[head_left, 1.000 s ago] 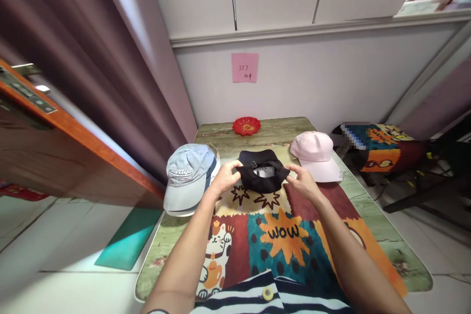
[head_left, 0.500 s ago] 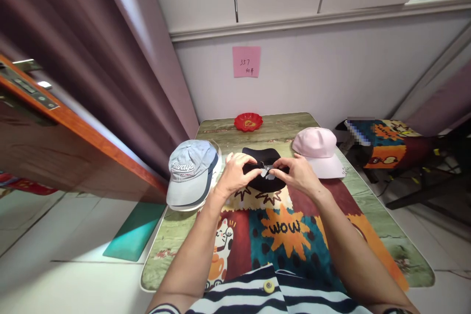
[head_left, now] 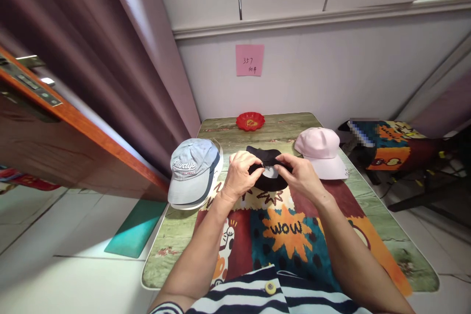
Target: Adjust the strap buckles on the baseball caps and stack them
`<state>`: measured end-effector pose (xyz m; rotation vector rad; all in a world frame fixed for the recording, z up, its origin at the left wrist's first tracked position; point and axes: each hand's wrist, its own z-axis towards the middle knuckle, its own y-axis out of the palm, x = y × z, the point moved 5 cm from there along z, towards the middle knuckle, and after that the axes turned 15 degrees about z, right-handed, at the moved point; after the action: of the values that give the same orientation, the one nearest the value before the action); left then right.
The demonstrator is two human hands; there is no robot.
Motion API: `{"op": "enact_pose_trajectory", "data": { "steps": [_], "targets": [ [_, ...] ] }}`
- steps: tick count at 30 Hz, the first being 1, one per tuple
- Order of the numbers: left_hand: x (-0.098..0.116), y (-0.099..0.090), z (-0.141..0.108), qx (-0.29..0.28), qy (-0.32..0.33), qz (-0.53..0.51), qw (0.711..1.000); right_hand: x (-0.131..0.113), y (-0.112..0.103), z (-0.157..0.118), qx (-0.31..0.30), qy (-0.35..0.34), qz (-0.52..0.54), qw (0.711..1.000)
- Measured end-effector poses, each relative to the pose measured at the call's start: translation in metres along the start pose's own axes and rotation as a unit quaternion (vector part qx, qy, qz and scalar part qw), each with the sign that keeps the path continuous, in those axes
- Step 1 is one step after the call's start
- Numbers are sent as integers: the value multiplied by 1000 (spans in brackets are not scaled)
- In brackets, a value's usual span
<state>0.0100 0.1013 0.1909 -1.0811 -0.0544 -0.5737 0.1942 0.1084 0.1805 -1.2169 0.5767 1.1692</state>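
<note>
Black cap (head_left: 271, 185) mid-handling, not yet released: left hand (head_left: 241, 175), right hand (head_left: 300, 174) both pinching it. Blue cap (head_left: 191, 174), pink cap (head_left: 320, 147) resting untouched either side.

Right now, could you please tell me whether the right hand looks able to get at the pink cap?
Probably yes: the pink cap sits close beside the right hand, with nothing visible between them, though that hand is holding the black cap.
</note>
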Motion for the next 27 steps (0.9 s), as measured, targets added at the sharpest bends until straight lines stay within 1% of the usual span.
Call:
{"op": "enact_pose_trajectory", "data": {
  "steps": [2,4,8,10,13,17,19,22,25,27],
  "targets": [
    [-2,-2,-1,21,-11,-7,1000,2,2,-1,11,16,86,996],
    [-6,-1,-3,28,-21,-15,999,4,4,-1,16,34,158,987],
    [-14,0,-8,46,-31,-53,997,5,12,0,26,45,248,967],
    [-17,1,-10,59,-40,-87,994,8,18,1,20,54,260,964],
    [-17,4,-10,52,-54,-132,988,14,30,3,0,84,257,963],
    [-13,6,-8,33,-43,-128,990,17,43,5,-36,98,261,960],
    [-11,6,-7,34,-36,-112,992,18,43,5,-27,102,258,960],
    [-7,5,-8,45,-25,-82,995,21,42,5,6,114,263,958],
    [1,6,-10,57,4,-43,997,25,41,6,35,125,280,951],
    [6,7,-11,78,29,-6,997,26,41,5,45,131,298,944]
  ]
}}
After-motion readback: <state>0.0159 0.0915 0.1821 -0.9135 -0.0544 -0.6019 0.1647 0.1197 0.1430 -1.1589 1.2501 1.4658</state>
